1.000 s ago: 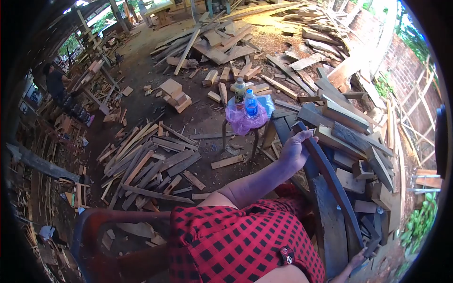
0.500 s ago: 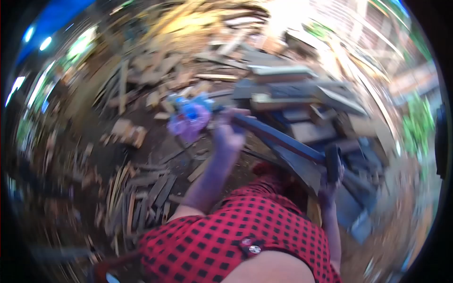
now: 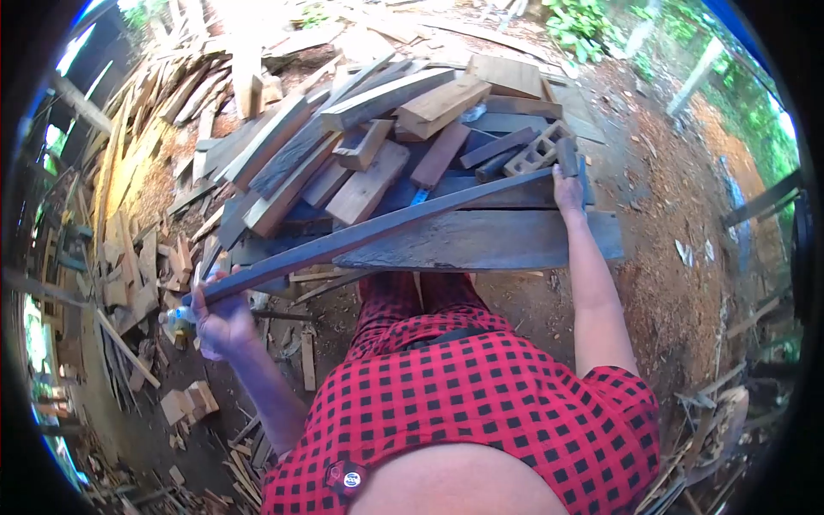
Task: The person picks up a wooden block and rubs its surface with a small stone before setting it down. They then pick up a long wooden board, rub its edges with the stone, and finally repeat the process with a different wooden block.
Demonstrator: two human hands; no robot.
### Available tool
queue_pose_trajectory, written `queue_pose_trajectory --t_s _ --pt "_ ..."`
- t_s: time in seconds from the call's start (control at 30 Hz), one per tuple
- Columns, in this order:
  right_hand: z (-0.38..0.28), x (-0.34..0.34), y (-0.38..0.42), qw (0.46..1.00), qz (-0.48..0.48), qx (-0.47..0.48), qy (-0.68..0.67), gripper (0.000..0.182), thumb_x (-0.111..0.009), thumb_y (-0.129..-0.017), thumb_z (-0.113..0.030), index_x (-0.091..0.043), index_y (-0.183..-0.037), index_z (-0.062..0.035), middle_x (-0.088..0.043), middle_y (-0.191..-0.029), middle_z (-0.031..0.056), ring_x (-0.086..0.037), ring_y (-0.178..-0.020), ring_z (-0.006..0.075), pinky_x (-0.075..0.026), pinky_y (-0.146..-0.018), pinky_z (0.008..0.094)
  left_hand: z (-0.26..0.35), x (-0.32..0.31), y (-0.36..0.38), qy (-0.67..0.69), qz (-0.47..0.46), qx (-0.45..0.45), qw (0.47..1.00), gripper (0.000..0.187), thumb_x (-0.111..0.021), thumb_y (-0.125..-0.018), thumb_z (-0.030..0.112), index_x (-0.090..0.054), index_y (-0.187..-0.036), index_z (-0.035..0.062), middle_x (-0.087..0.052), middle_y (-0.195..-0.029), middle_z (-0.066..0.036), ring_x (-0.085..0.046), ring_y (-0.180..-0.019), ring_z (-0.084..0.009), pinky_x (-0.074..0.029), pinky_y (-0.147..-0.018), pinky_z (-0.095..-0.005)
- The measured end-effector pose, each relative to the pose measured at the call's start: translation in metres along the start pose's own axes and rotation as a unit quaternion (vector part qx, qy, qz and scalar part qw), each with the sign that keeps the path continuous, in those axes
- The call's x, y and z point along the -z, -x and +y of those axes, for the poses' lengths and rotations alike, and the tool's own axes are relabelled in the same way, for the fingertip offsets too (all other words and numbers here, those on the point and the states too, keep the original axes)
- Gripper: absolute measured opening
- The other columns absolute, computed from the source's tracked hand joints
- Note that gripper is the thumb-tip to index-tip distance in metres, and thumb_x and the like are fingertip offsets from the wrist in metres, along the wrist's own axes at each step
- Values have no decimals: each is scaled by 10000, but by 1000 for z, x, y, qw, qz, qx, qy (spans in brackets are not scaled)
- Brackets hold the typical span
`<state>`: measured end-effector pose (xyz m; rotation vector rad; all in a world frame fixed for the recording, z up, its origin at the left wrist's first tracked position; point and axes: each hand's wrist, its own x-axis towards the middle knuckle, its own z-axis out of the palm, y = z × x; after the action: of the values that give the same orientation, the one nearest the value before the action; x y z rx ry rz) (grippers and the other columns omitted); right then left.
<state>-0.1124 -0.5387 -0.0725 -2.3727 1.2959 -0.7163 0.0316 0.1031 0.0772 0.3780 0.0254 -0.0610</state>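
Observation:
I hold a long, dark, slightly curved wooden strip (image 3: 378, 227) level in front of me. My left hand (image 3: 219, 318) grips its left end. My right hand (image 3: 568, 184) grips the right end, up against a stack of timber. The strip lies across a wide grey plank (image 3: 506, 242) that sits at the near edge of that stack. My red and black checked clothing fills the bottom of the view.
A heap of wooden offcuts and boards (image 3: 386, 137) rises just behind the strip. Loose planks and scraps (image 3: 146, 215) cover the ground at left. A plastic bottle (image 3: 176, 318) shows beside my left hand. Bare reddish dirt (image 3: 678, 215) lies at right.
My view has swung right, from the stool with bottles to the timber stack. The strip went from slanting down at my right side to level across the grey plank, both hands still on it.

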Motion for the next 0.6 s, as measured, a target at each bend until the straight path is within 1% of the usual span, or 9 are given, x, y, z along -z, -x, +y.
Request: queue_pose_trajectory --t_s 0.07,0.13,0.17,0.23,0.3,0.37,0.43,0.53,0.6 --pt "-5 -6 0 999 7 6 51 693 -369 -924 -547 -657 -937 83 -610 -983 336 -578 -990 480 -430 -901 493 -1 -5 -1 34 12 36 999 142 -645 -827 145 -576 -884 35 -601 -844 -114 -607 -890 -285 -370 -1002 -572" --pt "-27 -8 16 995 43 63 65 725 -318 -953 -527 -676 -791 83 -632 -867 320 -612 -899 476 -447 -855 506 -8 -7 0 -24 48 -20 998 166 -658 -818 166 -572 -908 55 -618 -834 -107 -613 -868 -277 -402 -959 -566" --pt "-54 0 36 996 -52 44 50 577 -370 -961 -459 -582 -1170 35 -587 -1157 264 -536 -1116 396 -337 -1002 488 -10 -8 1 -23 20 -35 999 178 -660 -824 187 -572 -905 55 -627 -840 -107 -615 -858 -281 -410 -941 -574" --pt "-123 23 104 973 -57 180 -130 460 -462 -953 -357 -552 -1224 4 -537 -1265 222 -469 -1212 361 -235 -1067 500 -17 -14 4 -12 54 -73 996 309 -616 -870 375 -573 -914 72 -623 -827 -100 -611 -844 -293 -421 -900 -594" --pt "-159 -14 159 897 -12 279 -342 399 -579 -903 -223 -539 -1247 -26 -484 -1337 199 -444 -1248 336 -213 -1082 493 -18 -20 4 20 112 -69 991 483 -470 -903 571 -564 -907 97 -606 -819 -108 -596 -843 -309 -422 -882 -574" --pt "-234 31 210 882 -46 429 -189 478 -634 -842 -124 -504 -1292 -30 -463 -1369 175 -428 -1274 316 -233 -1082 477 -20 -24 4 44 152 -63 985 552 -410 -905 625 -541 -947 90 -598 -863 -127 -582 -868 -303 -414 -892 -566" --pt "-299 60 245 826 -153 488 -235 576 -652 -804 -94 -456 -1343 -42 -475 -1362 157 -409 -1294 305 -241 -1085 474 -20 -16 3 57 169 -67 982 569 -403 -902 636 -533 -963 85 -597 -890 -131 -577 -876 -301 -410 -895 -567" --pt "-374 61 282 721 -230 604 -250 695 -685 -792 -219 -379 -1402 -89 -409 -1429 105 -363 -1331 274 -228 -1093 492 -18 0 2 73 112 -60 989 555 -395 -918 612 -532 -1022 85 -599 -980 -119 -576 -926 -292 -418 -917 -526" --pt "-416 50 306 663 -225 663 -263 634 -607 -853 -317 -383 -1401 -90 -390 -1444 106 -340 -1346 261 -214 -1102 480 -18 11 1 68 17 -39 997 530 -382 -940 572 -528 -1129 98 -594 -1096 -114 -568 -1029 -271 -420 -960 -472"
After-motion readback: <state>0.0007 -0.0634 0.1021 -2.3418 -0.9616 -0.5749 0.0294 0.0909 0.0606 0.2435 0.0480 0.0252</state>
